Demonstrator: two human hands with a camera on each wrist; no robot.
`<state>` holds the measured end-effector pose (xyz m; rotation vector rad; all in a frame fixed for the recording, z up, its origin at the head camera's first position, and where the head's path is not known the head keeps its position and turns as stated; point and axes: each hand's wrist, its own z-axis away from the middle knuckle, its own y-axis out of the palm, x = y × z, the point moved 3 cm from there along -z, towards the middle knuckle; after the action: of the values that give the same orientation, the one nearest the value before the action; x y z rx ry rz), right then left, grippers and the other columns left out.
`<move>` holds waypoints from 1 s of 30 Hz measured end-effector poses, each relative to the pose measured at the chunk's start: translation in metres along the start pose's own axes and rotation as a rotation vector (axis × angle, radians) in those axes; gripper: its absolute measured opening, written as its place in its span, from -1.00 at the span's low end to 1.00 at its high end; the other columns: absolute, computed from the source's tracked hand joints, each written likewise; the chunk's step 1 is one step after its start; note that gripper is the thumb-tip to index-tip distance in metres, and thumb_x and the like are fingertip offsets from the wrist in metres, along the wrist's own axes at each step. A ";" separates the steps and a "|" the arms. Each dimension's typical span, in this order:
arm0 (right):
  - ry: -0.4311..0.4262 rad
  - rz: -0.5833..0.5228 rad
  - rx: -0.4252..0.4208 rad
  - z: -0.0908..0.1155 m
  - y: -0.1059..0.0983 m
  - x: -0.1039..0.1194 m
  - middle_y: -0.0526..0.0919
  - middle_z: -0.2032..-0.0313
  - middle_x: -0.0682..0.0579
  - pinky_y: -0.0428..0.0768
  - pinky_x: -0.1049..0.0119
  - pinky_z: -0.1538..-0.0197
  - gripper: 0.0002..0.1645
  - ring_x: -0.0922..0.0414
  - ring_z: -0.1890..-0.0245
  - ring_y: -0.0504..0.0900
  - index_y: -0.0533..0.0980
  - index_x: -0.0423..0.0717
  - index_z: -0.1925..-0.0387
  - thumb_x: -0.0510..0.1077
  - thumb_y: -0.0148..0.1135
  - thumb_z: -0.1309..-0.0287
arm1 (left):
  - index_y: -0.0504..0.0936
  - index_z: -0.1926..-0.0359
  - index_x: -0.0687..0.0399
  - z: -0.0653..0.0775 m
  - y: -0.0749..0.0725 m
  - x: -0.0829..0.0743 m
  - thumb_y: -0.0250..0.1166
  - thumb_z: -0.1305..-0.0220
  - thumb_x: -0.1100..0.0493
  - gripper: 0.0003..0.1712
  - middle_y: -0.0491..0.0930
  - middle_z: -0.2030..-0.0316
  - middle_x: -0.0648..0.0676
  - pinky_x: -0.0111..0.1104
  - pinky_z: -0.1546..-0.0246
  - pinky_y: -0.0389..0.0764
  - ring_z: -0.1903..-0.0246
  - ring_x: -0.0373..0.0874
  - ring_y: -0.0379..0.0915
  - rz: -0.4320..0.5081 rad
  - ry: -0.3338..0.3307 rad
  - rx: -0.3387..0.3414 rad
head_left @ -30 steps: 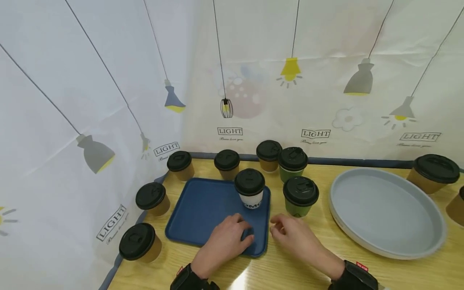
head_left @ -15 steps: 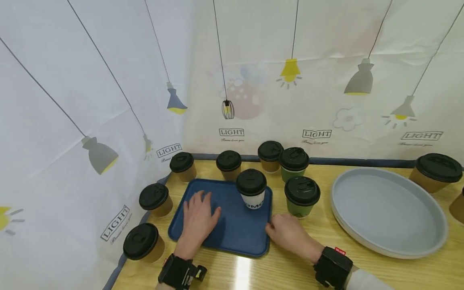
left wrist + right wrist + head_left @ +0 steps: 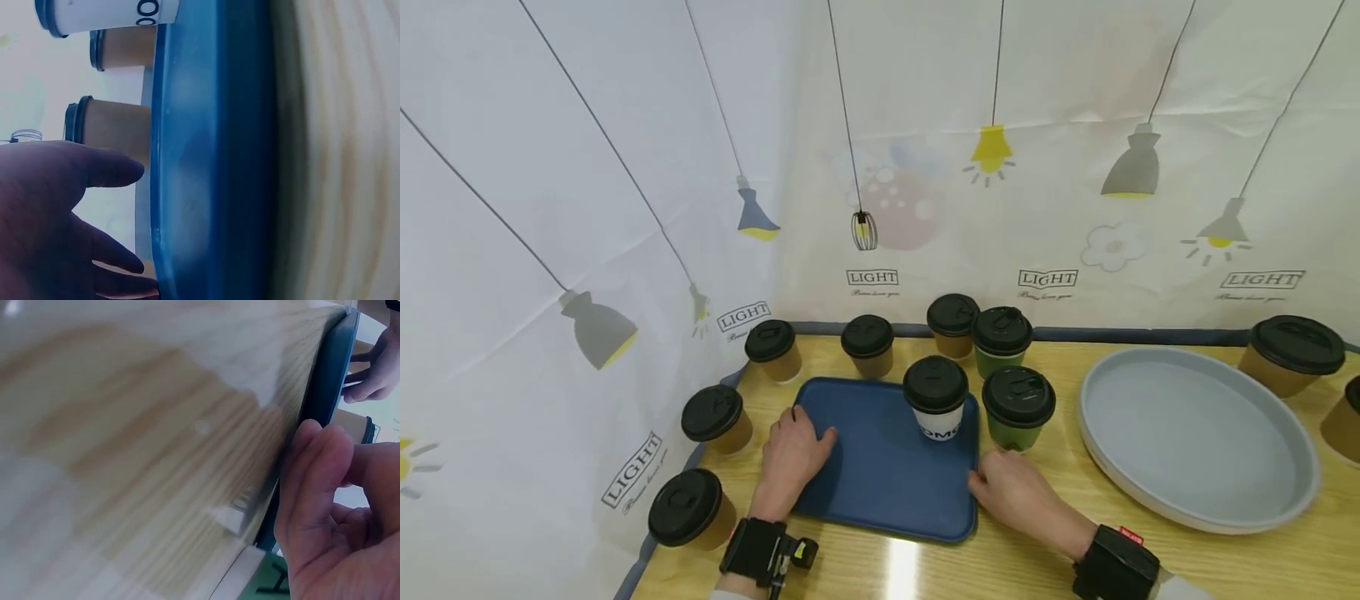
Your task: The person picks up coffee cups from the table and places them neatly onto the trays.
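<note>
A blue rectangular tray (image 3: 880, 467) lies in the middle of the head view. On its right back corner stands a white paper cup (image 3: 937, 400) with a black lid and dark lettering. My left hand (image 3: 792, 458) is at the tray's left side, its fingertips touching the rim and its thumb extended over the tray; the left wrist view shows the fingers fairly straight. My right hand (image 3: 1018, 492) pinches the right rim with curled fingers (image 3: 312, 481), just in front of a green lidded cup (image 3: 1018, 408).
Several brown lidded cups stand around the tray, including one at the left (image 3: 718, 419) and one at the front left (image 3: 692, 508). Another green cup (image 3: 1000, 342) is behind. A round grey plate (image 3: 1198, 437) lies to the right. A printed cloth (image 3: 925, 167) hangs behind.
The tray, with the white cup on it, has shifted right, nearer the green cup. My left hand has moved from near the right side, over the tray, to its left rim.
</note>
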<state>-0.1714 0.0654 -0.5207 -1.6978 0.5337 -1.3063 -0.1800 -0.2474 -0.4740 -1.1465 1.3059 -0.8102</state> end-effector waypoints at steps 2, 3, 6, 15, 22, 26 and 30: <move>0.004 -0.009 0.003 0.006 -0.005 -0.004 0.08 0.75 0.28 0.13 0.35 0.59 -0.37 0.27 0.75 0.14 0.18 0.16 0.85 -0.20 0.21 -0.28 | 0.37 -0.32 0.65 0.001 0.000 -0.003 0.30 -0.43 -0.04 -0.19 0.42 -0.21 0.54 0.23 -0.05 0.55 -0.14 0.48 0.43 0.023 0.007 0.024; 0.003 -0.004 0.000 0.009 -0.007 -0.007 0.08 0.76 0.27 0.13 0.35 0.59 -0.36 0.27 0.76 0.13 0.18 0.16 0.85 -0.19 0.22 -0.29 | 0.36 -0.32 0.65 0.001 0.001 -0.004 0.29 -0.44 -0.04 -0.19 0.42 -0.21 0.55 0.23 -0.06 0.54 -0.14 0.48 0.42 0.033 0.013 0.034; -0.010 0.013 -0.014 0.017 -0.013 -0.017 0.09 0.76 0.26 0.12 0.34 0.60 -0.36 0.26 0.76 0.13 0.18 0.15 0.83 -0.18 0.22 -0.32 | 0.36 -0.33 0.66 0.004 0.001 -0.010 0.27 -0.45 -0.03 -0.19 0.42 -0.21 0.56 0.20 -0.10 0.53 -0.15 0.49 0.42 0.061 0.042 0.060; 0.080 0.045 -0.015 0.040 -0.047 -0.021 0.19 0.77 0.23 0.20 0.32 0.59 -0.38 0.23 0.75 0.21 0.24 0.10 0.83 -0.20 0.26 -0.31 | 0.38 -0.33 0.62 0.014 0.002 -0.029 0.30 -0.45 -0.03 -0.21 0.43 -0.21 0.54 0.15 -0.03 0.61 -0.10 0.40 0.51 0.111 0.112 0.104; 0.122 0.054 0.007 0.047 -0.059 -0.017 0.20 0.75 0.18 0.18 0.30 0.56 -0.41 0.19 0.72 0.23 0.27 0.03 0.79 -0.20 0.26 -0.35 | 0.39 -0.35 0.58 0.018 0.005 -0.033 0.30 -0.45 -0.06 -0.20 0.40 -0.23 0.50 0.13 0.02 0.63 -0.09 0.36 0.51 0.109 0.101 0.134; 0.116 0.067 -0.008 0.048 -0.059 -0.018 0.22 0.73 0.17 0.18 0.28 0.55 -0.43 0.18 0.70 0.25 0.28 0.02 0.78 -0.21 0.27 -0.33 | 0.39 -0.36 0.56 0.017 0.006 -0.033 0.30 -0.44 -0.07 -0.19 0.39 -0.26 0.48 0.14 0.00 0.62 -0.12 0.35 0.50 0.111 0.082 0.150; 0.143 0.056 0.012 0.048 -0.057 -0.017 0.23 0.73 0.16 0.19 0.28 0.55 -0.44 0.17 0.70 0.25 0.29 0.01 0.77 -0.20 0.26 -0.35 | 0.39 -0.37 0.56 0.018 0.005 -0.031 0.29 -0.45 -0.08 -0.19 0.38 -0.28 0.48 0.16 -0.04 0.59 -0.15 0.36 0.48 0.125 0.069 0.164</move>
<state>-0.1438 0.1260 -0.4829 -1.5761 0.6512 -1.3948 -0.1677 -0.2142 -0.4709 -0.9053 1.3288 -0.8540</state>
